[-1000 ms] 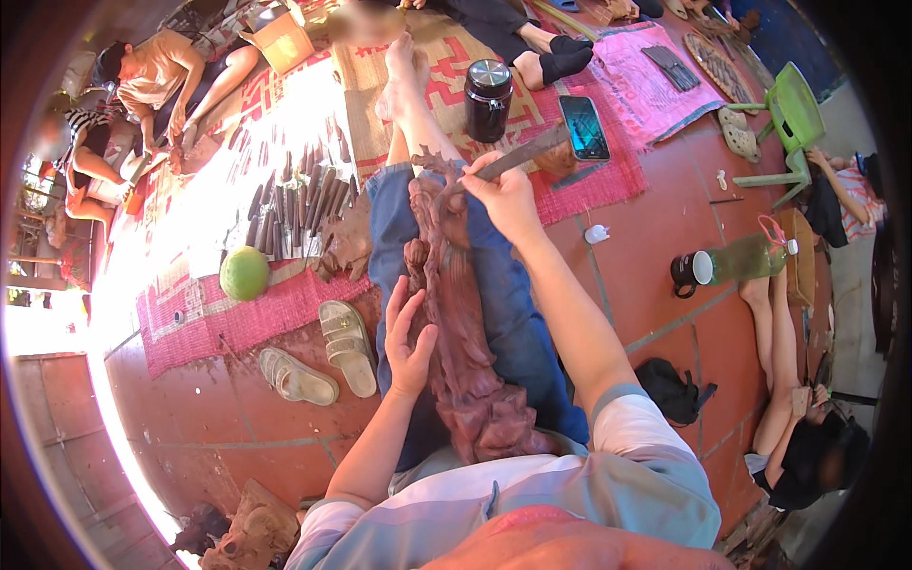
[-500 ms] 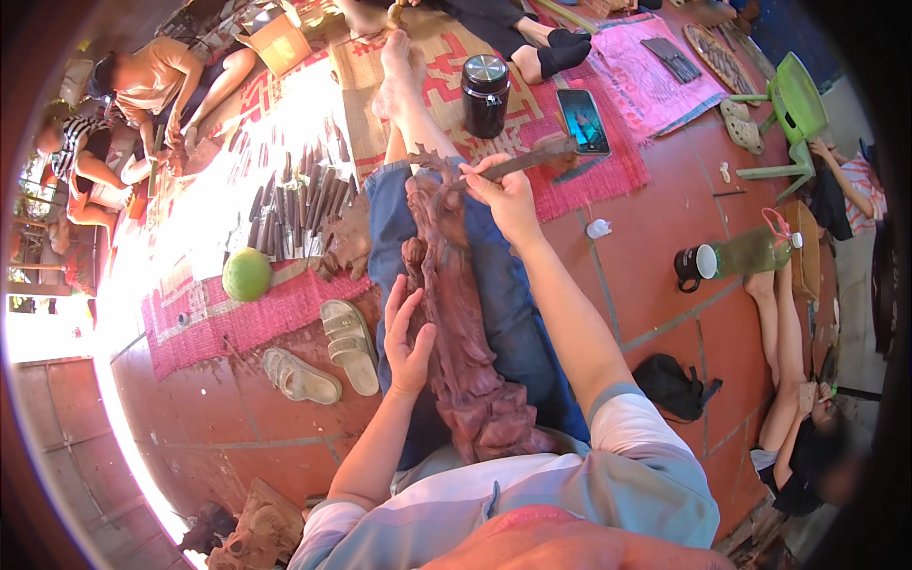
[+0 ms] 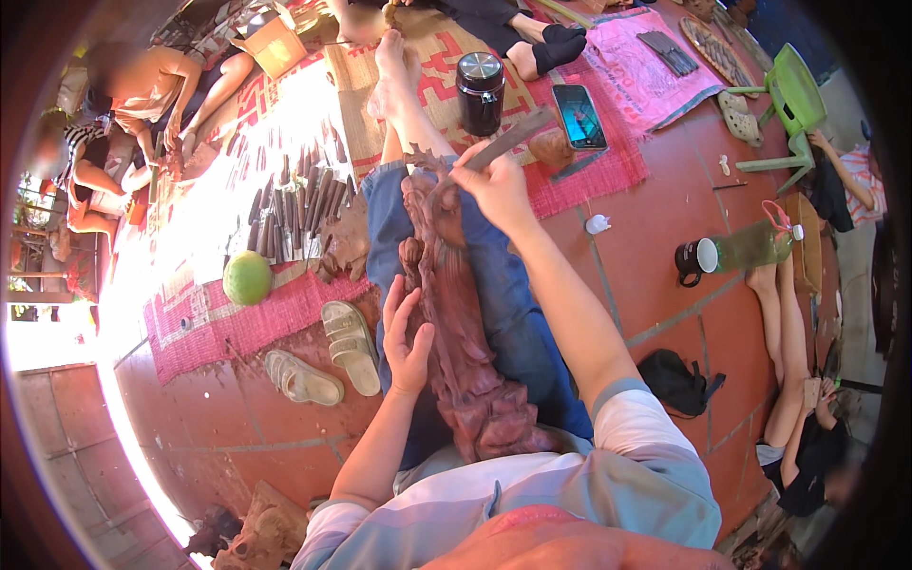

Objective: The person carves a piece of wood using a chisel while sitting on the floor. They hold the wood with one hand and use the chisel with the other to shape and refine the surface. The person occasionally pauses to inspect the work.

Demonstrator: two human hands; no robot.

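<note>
Lengthwise, the wooden carving point(image 3: 461, 323) lies on the blue trousers point(image 3: 546, 375), its thick base point(image 3: 499, 427) toward six o'clock. At nine o'clock, the left hand point(image 3: 407, 344) is beside it, fingers spread, grasping nothing; at one o'clock, the right hand point(image 3: 494, 190) grips a dark stick point(image 3: 513, 138) slanting toward two. Whether stick and carving touch is unclear. Probably stiff and fairly heavy, the carving looks fragile at its twelve-o'clock prongs point(image 3: 425, 160); its base should offer the safer hold.

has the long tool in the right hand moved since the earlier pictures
Yes: the long tool in the right hand has swung, its far end higher and slightly left in the picture against the phone.
</note>
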